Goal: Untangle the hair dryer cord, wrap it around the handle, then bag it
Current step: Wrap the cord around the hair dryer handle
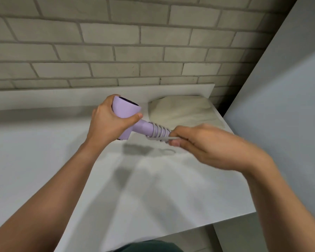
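Your left hand grips the lilac hair dryer round its head, above the bench, with the handle pointing right. The cord sits in several coils around that handle. Your right hand is blurred; it seems to pinch the cord's loose end just beside the coils. The cream bag lies flat in the bench's far right corner, near the brick wall. The bench's right edge passes under your right wrist; leftward the surface runs out of view.

I hold the lilac hair dryer aloft, its grey cord coiled around the handle, the cream bag lying flat behind.
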